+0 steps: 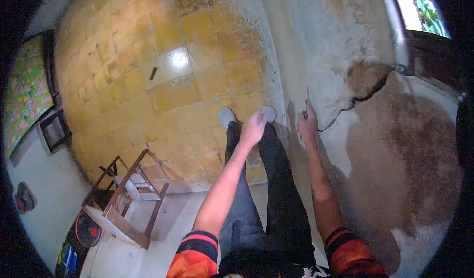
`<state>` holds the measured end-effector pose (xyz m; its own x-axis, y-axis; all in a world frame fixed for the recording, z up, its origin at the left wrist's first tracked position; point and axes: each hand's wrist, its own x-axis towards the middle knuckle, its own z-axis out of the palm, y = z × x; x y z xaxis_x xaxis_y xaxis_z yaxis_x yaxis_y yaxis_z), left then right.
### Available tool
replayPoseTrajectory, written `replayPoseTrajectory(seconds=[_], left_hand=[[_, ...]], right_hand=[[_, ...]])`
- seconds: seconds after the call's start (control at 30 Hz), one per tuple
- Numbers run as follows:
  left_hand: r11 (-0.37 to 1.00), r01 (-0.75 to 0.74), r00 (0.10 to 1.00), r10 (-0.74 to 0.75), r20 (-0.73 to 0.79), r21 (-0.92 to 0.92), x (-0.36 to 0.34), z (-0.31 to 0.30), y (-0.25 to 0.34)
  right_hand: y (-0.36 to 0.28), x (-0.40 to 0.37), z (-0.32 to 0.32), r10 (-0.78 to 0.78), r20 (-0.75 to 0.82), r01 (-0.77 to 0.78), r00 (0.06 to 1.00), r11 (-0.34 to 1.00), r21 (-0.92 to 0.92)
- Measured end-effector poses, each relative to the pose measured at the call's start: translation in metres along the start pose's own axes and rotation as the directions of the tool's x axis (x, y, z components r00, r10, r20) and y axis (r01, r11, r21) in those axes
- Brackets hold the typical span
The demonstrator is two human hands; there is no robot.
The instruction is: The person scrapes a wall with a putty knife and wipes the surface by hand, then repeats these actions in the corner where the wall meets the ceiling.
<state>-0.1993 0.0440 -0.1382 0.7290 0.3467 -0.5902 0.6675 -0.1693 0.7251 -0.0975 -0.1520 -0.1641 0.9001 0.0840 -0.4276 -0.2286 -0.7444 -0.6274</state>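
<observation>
Right-hand grip: we see the fingers of the right hand curled around the thin tool, its narrow end pointing forward from the knuckles.
Left-hand grip: the fingers of the left hand are folded inward; we cannot tell whether they pinch anything.
Hand spacing: the two sets of fingers are apart, the left ones in front of the legs, the right ones near the wall.
Wall crack: the crack runs from just beside the right fingers, away to their right.
Wall stain: we note a brown patch farther right of the right fingers.
Footwear: the grey shoes appear just beyond the left fingers.
Floor: the yellow tiles extend ahead and left of the left fingers.
Floor item: a dark strip lies on them, well ahead and left of those fingers.
Furniture: the wooden frame stands left of the left fingers; the floral cloth is farther left.
</observation>
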Motion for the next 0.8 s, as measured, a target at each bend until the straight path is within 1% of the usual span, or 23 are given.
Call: replayPoseTrajectory(seconds=[0.03, 0.07, 0.13, 0.17, 0.2, 0.23, 0.27, 0.3, 0.33, 0.4, 0.43, 0.47, 0.5, 0.53, 0.57, 0.63, 0.67, 0.7, 0.77, 0.8], left_hand=[[0.996, -0.022, 1.0, 0.022, -0.011, -0.082, 0.02, 0.02, -0.013], [0.985, -0.042, 0.999, 0.038, -0.03, -0.167, 0.031, 0.036, -0.027], [0.995, 0.069, 0.996, -0.064, 0.06, -0.076, 0.041, 0.034, -0.022], [0.993, 0.118, 0.989, -0.115, 0.088, -0.03, 0.045, 0.026, -0.017], [0.991, 0.135, 0.986, -0.133, 0.097, -0.01, 0.043, 0.014, -0.008], [0.988, 0.152, 0.983, -0.152, 0.1, 0.008, 0.033, -0.003, 0.002], [0.985, 0.173, 0.979, -0.175, 0.101, 0.025, 0.022, -0.02, 0.004], [0.987, 0.151, 0.983, -0.156, 0.101, 0.06, 0.013, -0.035, -0.004], [0.987, 0.129, 0.985, -0.138, 0.101, 0.092, 0.006, -0.046, -0.023], [0.984, 0.09, 0.991, -0.104, 0.089, 0.151, -0.01, -0.07, -0.065], [0.981, 0.074, 0.993, -0.088, 0.076, 0.177, -0.02, -0.088, -0.085], [0.984, 0.16, 0.987, -0.16, 0.001, 0.075, -0.034, -0.113, -0.097], [0.971, 0.238, 0.969, -0.24, -0.063, -0.035, -0.05, -0.138, -0.112], [0.957, 0.287, 0.946, -0.291, -0.142, -0.05, -0.065, -0.154, -0.138], [0.937, 0.342, 0.912, -0.349, -0.214, -0.068, -0.075, -0.167, -0.167], [0.85, 0.497, 0.819, -0.526, -0.231, -0.172, -0.08, -0.212, -0.214], [0.79, 0.569, 0.759, -0.611, -0.223, -0.228, -0.082, -0.228, -0.23], [0.808, 0.569, 0.772, -0.589, -0.237, -0.154, -0.081, -0.248, -0.237], [0.835, 0.55, 0.807, -0.526, -0.268, 0.02, -0.066, -0.311, -0.245], [0.912, 0.405, 0.862, -0.354, -0.363, 0.073, -0.063, -0.338, -0.245]], right_hand=[[-0.002, 0.016, 0.004, 0.005, 0.013, -0.005, 1.0, 1.0, -0.015], [-0.007, 0.028, 0.006, 0.059, 0.057, -0.059, 0.997, 0.998, -0.018], [0.005, 0.037, 0.021, 0.063, 0.158, -0.04, 0.985, 0.989, -0.143], [0.038, 0.048, 0.032, 0.019, 0.216, 0.039, 0.976, 0.965, -0.259], [0.04, 0.053, 0.035, -0.104, 0.256, 0.193, 0.961, 0.916, -0.353], [0.039, 0.057, 0.037, -0.225, 0.292, 0.339, 0.93, 0.833, -0.437], [0.028, 0.059, 0.037, -0.211, 0.415, 0.418, 0.885, 0.752, -0.509], [0.016, 0.06, 0.036, -0.194, 0.53, 0.509, 0.826, 0.662, -0.55], [0.001, 0.068, 0.038, 0.049, 0.672, 0.513, 0.739, 0.605, -0.609], [-0.046, 0.05, 0.046, 0.222, 0.558, 0.184, 0.799, 0.793, -0.58], [-0.061, 0.05, 0.053, 0.267, 0.586, 0.152, 0.765, 0.809, -0.567], [-0.075, 0.049, 0.06, 0.314, 0.614, 0.118, 0.724, 0.821, -0.559], [-0.094, 0.039, 0.069, 0.243, 0.563, 0.092, 0.79, 0.86, -0.501], [-0.109, 0.023, 0.076, 0.181, 0.503, 0.07, 0.845, 0.896, -0.439], [-0.087, 0.017, 0.086, 0.144, 0.485, 0.109, 0.862, 0.883, -0.456], [-0.07, 0.002, 0.111, 0.095, 0.531, 0.204, 0.842, 0.855, -0.476], [-0.078, -0.007, 0.115, 0.089, 0.594, 0.267, 0.8, 0.833, -0.485], [-0.09, -0.013, 0.121, 0.09, 0.656, 0.333, 0.749, 0.806, -0.49], [-0.114, -0.025, 0.151, 0.06, 0.667, 0.466, 0.743, 0.669, -0.579], [-0.124, -0.029, 0.168, 0.045, 0.667, 0.517, 0.744, 0.594, -0.617]])
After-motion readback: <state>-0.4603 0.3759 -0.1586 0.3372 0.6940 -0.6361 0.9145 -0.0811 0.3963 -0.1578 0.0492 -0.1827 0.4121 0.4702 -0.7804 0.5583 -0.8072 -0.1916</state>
